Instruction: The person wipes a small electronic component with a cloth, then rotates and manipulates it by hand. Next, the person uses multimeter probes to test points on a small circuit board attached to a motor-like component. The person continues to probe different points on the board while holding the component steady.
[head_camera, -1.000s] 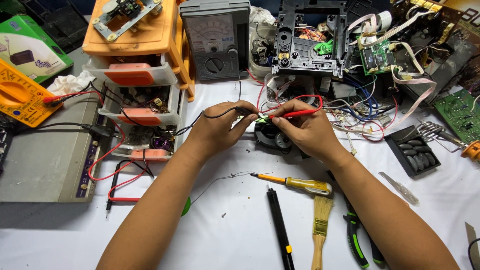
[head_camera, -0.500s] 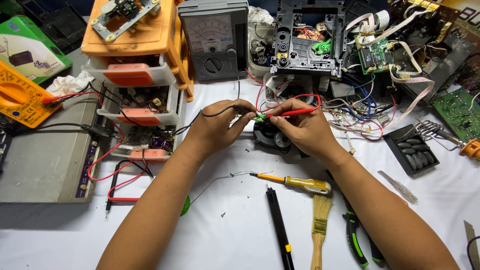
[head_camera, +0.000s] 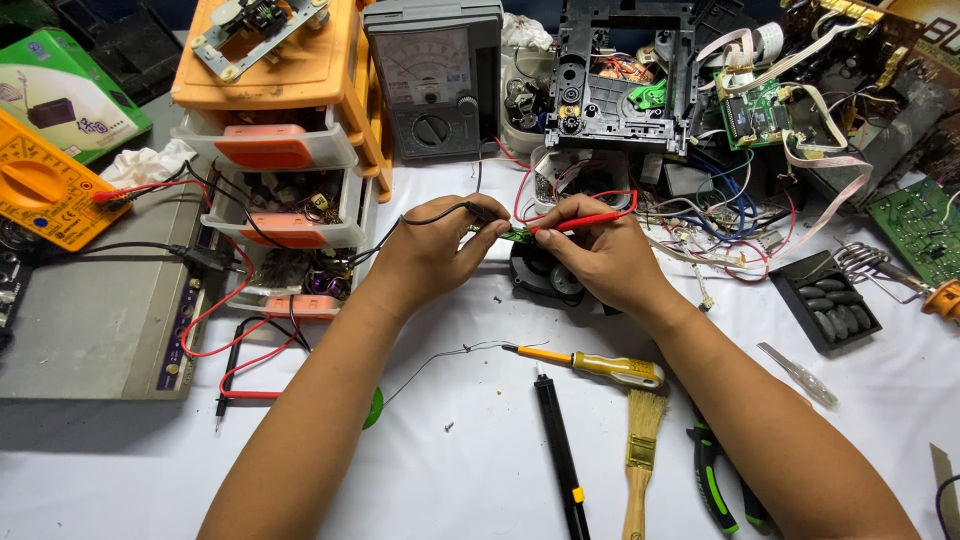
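Note:
My left hand (head_camera: 432, 248) pinches a black test probe (head_camera: 478, 211) whose black lead runs off to the left. My right hand (head_camera: 598, 252) grips a red test probe (head_camera: 592, 220) like a pen. Both probe tips meet on a small green circuit board (head_camera: 517, 234) held between the two hands, above a black round fan (head_camera: 545, 277) on the white table (head_camera: 470, 450). A grey analog meter (head_camera: 436, 75) stands just behind the hands.
An orange drawer unit (head_camera: 285, 110) and a yellow multimeter (head_camera: 45, 190) sit at the left. A yellow-handled screwdriver (head_camera: 600, 365), a black pen-like tool (head_camera: 560, 455), a brush (head_camera: 642, 450) and green-handled pliers (head_camera: 715, 480) lie near me. Dismantled electronics and wires crowd the back right.
Both hands stay almost in place with the probes on the small board; only slight shifts of the fingers show.

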